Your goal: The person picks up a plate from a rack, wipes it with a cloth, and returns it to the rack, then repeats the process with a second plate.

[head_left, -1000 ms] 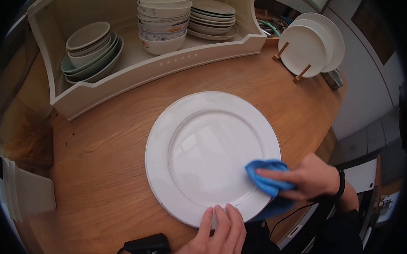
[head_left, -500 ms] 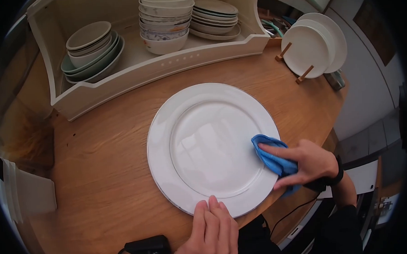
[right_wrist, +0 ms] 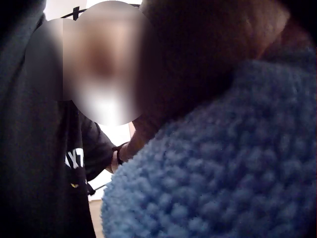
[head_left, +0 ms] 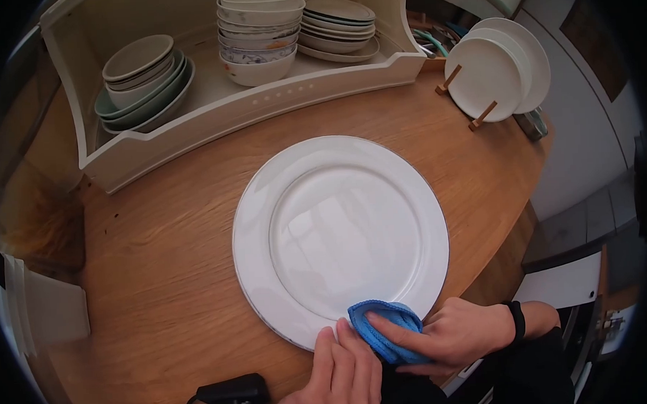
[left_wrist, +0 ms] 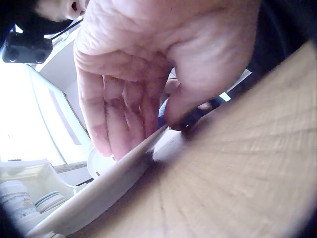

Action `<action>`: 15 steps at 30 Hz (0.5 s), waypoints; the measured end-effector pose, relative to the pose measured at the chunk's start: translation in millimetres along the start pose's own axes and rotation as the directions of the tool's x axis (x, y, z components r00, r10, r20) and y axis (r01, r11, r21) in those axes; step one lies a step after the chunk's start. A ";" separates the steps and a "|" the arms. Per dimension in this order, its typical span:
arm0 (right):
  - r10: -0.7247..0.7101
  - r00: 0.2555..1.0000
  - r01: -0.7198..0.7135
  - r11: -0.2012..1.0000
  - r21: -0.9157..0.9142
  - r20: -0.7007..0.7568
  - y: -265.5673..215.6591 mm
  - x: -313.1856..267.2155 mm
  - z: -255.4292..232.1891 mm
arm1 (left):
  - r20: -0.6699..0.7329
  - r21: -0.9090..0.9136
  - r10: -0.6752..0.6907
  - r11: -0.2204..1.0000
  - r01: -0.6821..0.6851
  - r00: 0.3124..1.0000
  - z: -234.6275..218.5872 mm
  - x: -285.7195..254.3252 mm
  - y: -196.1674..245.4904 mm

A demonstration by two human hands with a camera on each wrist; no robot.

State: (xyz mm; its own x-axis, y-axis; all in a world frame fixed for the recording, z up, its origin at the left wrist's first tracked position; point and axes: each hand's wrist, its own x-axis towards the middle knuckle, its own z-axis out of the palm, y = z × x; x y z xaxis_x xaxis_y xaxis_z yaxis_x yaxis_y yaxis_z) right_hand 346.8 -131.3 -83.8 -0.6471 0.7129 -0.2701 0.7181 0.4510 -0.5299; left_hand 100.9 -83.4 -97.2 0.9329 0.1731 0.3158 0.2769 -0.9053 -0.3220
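Note:
A large white plate (head_left: 346, 230) lies on the wooden table, its near rim by the table's front edge. My left hand (head_left: 338, 378) grips that rim; in the left wrist view the fingers of the left hand (left_wrist: 163, 64) lie over the plate (left_wrist: 106, 191) and the thumb is at its edge. Just right of it, my right hand (head_left: 452, 333) holds a blue cloth (head_left: 387, 329) against the plate's near right rim, index finger pressed into it. The cloth (right_wrist: 213, 168) fills much of the right wrist view, hiding the fingertips.
Behind the plate, a cream rack (head_left: 261, 100) holds stacked bowls (head_left: 259, 53) and small plates (head_left: 337, 28). White plates (head_left: 484, 79) stand in a wooden holder at the back right. A black device (head_left: 234, 395) lies front left, near white containers (head_left: 50, 304).
My right hand has slid the cloth from the plate's right side down and left along the rim, close to my left hand. The left hand stays at the near rim.

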 end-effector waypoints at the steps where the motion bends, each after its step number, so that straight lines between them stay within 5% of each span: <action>1: 0.001 1.000 -0.001 1.000 -0.003 0.001 0.9 -2.4 -2.0 | -0.003 0.000 -0.001 1.000 0.001 1.000 0.4 -0.4 0.9; 9: 0.281 0.959 -0.270 0.949 -0.164 0.047 17.9 -39.7 -26.3 | -0.133 -0.289 0.172 0.935 -0.204 0.976 -1.5 -3.5 3.1; 11: 0.403 0.915 -0.393 0.873 -0.288 -0.026 22.8 -43.2 -36.5 | -0.130 -0.321 0.090 0.939 -0.128 0.987 -0.9 -3.5 4.4; 15: 0.432 0.880 -0.438 0.899 0.015 -0.199 54.9 -45.2 -47.8 | -0.010 -0.193 -0.118 0.975 0.114 0.993 -2.1 1.8 1.7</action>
State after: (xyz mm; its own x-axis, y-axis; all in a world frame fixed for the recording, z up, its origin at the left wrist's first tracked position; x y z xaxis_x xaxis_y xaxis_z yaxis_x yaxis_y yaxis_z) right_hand 427.7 -113.1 -62.3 -0.2086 0.9287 -0.3067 0.9250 0.0856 -0.3701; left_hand 102.6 -85.5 -95.3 0.8916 0.2745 0.3602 0.3314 -0.9375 -0.1059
